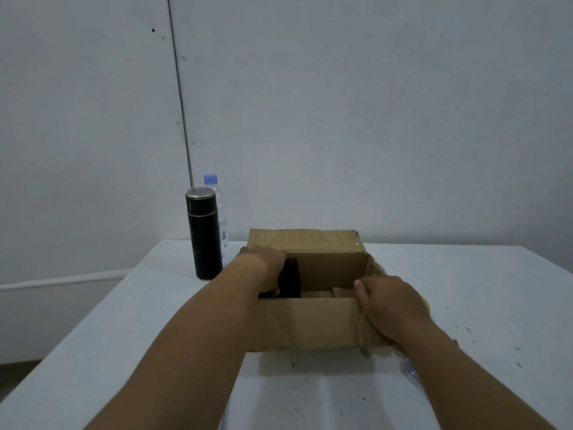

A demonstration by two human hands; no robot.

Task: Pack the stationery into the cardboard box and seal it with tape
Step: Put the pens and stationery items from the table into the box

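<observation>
From the head-worn view, the cardboard box (322, 321) sat open on the white table (124, 336), close in front of the person, its far flap (304, 240) standing up. The left hand (263, 268) reached over the left rim and down inside, against a dark item (291, 277) that stood along the left wall. Its fingers were hidden below the rim, so I could not tell whether they gripped that item or only pressed it. The right hand (387, 302) held the box at its right near corner, fingers curled over the edge, thumb toward the inside, steadying it. Some tan pieces (319, 294) lay on the bottom, though I could not make out what they were.

To my eye packing was under way and sealing had not begun, for the flaps were open. The next move would call for settling the dark item low enough that the flaps fold flat, then finding the tape. I saw no roll, only a yellowish bit (426, 302) showing past the right hand.

A black flask (204, 234) and a water bottle (217, 187) stood just beside the box's far left corner, near enough for the left forearm to knock them.
</observation>
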